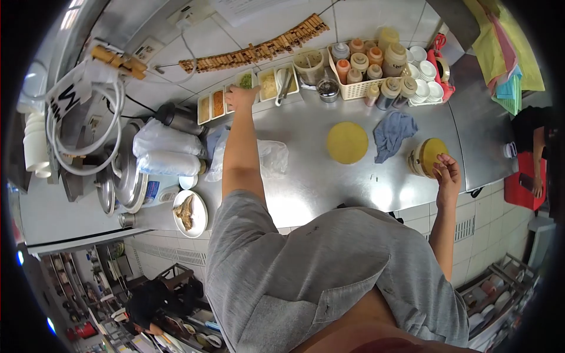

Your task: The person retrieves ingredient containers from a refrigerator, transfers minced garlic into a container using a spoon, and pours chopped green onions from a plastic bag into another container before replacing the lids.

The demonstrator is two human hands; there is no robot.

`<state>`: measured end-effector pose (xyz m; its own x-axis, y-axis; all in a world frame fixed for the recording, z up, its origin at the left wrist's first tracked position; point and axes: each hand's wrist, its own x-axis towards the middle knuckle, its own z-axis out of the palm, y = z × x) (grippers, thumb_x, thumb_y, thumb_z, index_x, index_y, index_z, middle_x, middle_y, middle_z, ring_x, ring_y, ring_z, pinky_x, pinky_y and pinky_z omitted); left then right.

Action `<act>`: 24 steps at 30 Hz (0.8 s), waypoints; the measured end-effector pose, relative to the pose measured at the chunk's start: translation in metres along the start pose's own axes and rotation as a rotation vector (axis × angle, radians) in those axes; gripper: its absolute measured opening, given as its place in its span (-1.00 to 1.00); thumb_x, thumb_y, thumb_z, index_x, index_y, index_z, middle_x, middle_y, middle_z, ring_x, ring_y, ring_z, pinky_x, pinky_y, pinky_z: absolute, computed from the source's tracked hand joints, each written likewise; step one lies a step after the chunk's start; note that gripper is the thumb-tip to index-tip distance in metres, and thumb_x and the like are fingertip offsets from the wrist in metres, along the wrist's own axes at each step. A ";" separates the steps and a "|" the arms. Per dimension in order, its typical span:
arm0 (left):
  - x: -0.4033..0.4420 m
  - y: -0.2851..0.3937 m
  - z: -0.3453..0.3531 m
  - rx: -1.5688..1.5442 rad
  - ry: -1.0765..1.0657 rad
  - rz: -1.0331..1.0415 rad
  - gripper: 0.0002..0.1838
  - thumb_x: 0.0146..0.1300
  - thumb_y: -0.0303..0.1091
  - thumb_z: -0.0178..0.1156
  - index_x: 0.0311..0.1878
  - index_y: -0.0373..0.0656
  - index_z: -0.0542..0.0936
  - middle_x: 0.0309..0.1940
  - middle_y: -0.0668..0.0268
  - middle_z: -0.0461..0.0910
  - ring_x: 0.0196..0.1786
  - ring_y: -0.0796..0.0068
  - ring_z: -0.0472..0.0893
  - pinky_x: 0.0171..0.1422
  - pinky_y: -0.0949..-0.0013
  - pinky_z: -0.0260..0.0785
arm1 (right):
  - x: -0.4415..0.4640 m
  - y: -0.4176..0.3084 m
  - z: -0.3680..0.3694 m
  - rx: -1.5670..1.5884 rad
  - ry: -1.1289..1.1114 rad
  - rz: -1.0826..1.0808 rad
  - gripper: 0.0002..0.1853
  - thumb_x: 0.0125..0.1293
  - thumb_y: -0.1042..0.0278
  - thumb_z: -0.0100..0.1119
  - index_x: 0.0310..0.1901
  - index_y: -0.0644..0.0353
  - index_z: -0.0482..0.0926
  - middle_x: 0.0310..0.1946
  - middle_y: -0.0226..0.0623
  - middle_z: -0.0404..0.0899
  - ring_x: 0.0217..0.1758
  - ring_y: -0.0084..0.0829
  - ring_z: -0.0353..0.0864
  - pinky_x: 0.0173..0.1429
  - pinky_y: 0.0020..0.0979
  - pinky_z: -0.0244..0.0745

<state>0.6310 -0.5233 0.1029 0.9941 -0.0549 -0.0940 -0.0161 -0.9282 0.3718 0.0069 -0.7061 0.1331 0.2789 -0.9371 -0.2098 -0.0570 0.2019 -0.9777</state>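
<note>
My left hand [242, 97] reaches to the row of small white containers at the back of the counter. Its fingers are spread over the rim of the container of chopped green garnish [246, 79]; some fingertips are hard to see. My right hand [448, 172] is at the near right edge of a round tub with a yellow top [432, 154]. Its thumb and fingers are pinched together, and what they hold, if anything, is too small to make out. A flat yellow disc [347, 143] lies on the steel counter, with a crumpled blue cloth [395, 134] between it and the tub.
Squeeze bottles [359, 60] stand in a cream basket [357, 89]. Small white dishes [426, 70] are stacked beside it. Clear plastic bags [273, 159] lie near my left forearm. A white plate [200, 225] with brown food is at the left. Other people [156, 303] are farther off.
</note>
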 end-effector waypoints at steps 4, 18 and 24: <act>-0.025 0.006 0.007 -0.029 0.109 0.157 0.40 -0.17 0.47 0.50 0.64 -0.11 0.09 0.57 -0.09 0.04 0.61 -0.19 -0.04 0.55 -0.49 -0.25 | -0.004 0.003 -0.018 0.002 0.101 0.040 -0.69 0.45 0.44 0.15 0.19 0.17 0.55 0.12 -0.34 0.63 0.08 -0.50 0.63 0.18 -0.44 0.53; -0.354 0.054 0.024 0.312 -0.360 1.088 0.21 -0.16 0.14 0.64 0.59 0.31 0.18 0.63 -0.03 -0.04 0.60 -0.36 -0.01 0.45 -0.50 0.04 | -0.008 0.021 0.025 0.001 -0.117 -0.220 -0.74 0.38 0.64 0.13 0.07 0.24 0.61 -0.05 -0.41 0.65 -0.04 -0.59 0.58 0.14 -0.49 0.49; -0.343 0.073 0.042 0.342 -0.411 0.692 0.23 -0.19 0.07 0.61 0.60 0.40 0.12 0.67 0.00 -0.18 0.62 -0.40 -0.07 0.41 -0.59 0.06 | -0.038 0.016 0.030 -0.091 -0.377 -0.210 -0.75 0.36 0.58 0.17 0.05 0.22 0.62 -0.10 -0.42 0.66 -0.11 -0.58 0.57 0.06 -0.48 0.52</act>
<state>0.2838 -0.5879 0.1238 0.6328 -0.7140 -0.2997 -0.6984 -0.6934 0.1774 0.0239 -0.6583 0.1258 0.6230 -0.7822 -0.0076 -0.0414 -0.0232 -0.9989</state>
